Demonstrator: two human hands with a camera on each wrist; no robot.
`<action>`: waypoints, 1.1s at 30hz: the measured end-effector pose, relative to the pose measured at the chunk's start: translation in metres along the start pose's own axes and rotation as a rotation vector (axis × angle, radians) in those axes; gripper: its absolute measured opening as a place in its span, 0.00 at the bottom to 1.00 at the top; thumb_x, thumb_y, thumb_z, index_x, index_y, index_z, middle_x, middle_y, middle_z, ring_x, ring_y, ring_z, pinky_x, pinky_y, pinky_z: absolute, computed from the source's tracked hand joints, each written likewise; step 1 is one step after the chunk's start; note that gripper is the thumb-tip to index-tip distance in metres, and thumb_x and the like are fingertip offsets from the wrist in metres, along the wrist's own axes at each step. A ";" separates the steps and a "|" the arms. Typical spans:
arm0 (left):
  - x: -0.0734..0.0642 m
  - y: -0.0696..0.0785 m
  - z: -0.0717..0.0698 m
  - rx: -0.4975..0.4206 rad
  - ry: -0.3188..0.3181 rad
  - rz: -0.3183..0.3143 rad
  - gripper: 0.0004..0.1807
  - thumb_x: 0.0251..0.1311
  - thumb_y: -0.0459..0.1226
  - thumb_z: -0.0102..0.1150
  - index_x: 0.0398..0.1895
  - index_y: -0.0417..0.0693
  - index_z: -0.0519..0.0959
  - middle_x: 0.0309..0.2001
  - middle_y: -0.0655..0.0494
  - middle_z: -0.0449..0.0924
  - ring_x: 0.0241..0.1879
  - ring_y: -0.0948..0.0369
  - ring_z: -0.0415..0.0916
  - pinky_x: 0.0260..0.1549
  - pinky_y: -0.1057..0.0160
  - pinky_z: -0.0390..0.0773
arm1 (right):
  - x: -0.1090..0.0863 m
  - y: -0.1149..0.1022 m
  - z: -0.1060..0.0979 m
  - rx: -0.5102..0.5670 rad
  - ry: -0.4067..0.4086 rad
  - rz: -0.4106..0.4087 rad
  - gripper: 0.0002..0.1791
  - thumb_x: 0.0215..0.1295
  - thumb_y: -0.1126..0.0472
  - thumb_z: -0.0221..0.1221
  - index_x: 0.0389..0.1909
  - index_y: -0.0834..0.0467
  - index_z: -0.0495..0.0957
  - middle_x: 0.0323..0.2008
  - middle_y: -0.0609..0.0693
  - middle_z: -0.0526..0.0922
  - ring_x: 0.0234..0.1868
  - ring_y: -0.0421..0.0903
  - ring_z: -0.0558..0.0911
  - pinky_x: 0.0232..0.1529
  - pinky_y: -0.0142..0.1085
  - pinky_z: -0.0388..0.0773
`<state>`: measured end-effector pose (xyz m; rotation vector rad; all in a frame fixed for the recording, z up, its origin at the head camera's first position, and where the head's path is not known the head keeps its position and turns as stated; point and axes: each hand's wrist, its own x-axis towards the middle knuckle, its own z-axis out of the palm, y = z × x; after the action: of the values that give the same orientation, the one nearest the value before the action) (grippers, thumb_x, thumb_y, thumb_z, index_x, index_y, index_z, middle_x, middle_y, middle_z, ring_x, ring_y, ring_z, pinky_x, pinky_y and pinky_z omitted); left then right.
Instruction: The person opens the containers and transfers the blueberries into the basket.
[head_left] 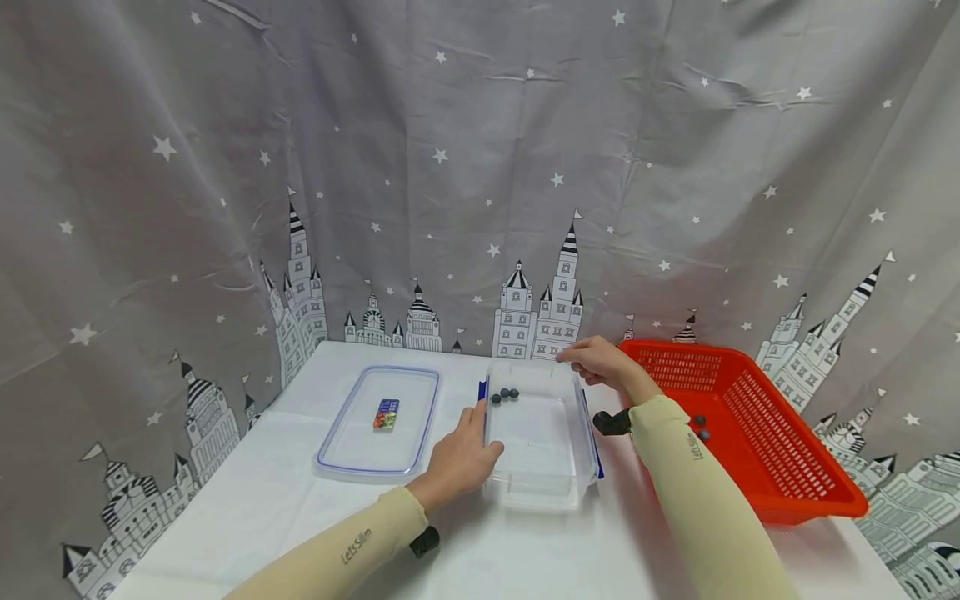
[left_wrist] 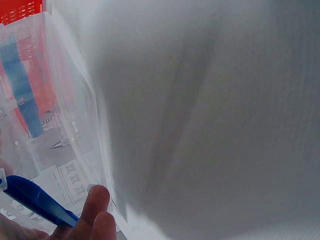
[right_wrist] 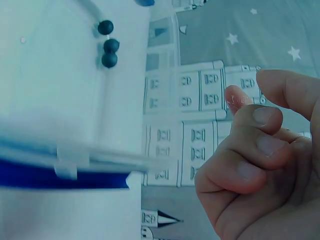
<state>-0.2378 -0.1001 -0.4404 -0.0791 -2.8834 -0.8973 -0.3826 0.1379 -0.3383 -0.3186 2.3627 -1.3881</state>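
A clear plastic food container [head_left: 540, 492] with blue side latches stands in the middle of the table. Three small dark balls, like blueberries [head_left: 505, 393], lie inside near its far left corner. My left hand [head_left: 461, 454] grips the container's left wall, thumb over the rim. In the left wrist view its fingertips [left_wrist: 97, 200] are by a blue latch [left_wrist: 35, 197]. At the far right corner hovers my right hand [head_left: 600, 362], index finger reaching toward the rim. The right wrist view shows that hand's other fingers [right_wrist: 250, 155] loosely bent, nothing in them.
Left of the container lies its clear lid [head_left: 352, 454], blue-edged with a colourful label [head_left: 386, 414]. A red perforated basket [head_left: 750, 433] stands at the right, with small dark balls [head_left: 702, 427] in it. A grey castle-print curtain [head_left: 465, 167] hangs behind the white-covered table.
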 end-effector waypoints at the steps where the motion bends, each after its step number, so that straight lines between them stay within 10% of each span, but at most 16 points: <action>1: 0.000 0.000 0.000 0.002 0.000 0.000 0.43 0.63 0.47 0.53 0.79 0.41 0.54 0.65 0.45 0.68 0.27 0.57 0.71 0.25 0.59 0.71 | 0.001 0.000 0.003 0.008 -0.003 0.003 0.14 0.71 0.56 0.59 0.46 0.64 0.81 0.20 0.47 0.66 0.19 0.42 0.62 0.24 0.30 0.61; 33: -0.001 0.002 -0.001 -0.009 -0.035 -0.023 0.44 0.65 0.49 0.52 0.80 0.44 0.51 0.66 0.46 0.67 0.28 0.58 0.71 0.24 0.60 0.69 | 0.040 0.016 0.065 0.056 0.030 0.056 0.22 0.71 0.57 0.58 0.59 0.66 0.78 0.23 0.47 0.71 0.21 0.39 0.66 0.25 0.30 0.66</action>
<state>-0.2368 -0.0991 -0.4380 -0.0627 -2.9187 -0.9218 -0.3906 0.0799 -0.3895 -0.2162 2.3338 -1.4398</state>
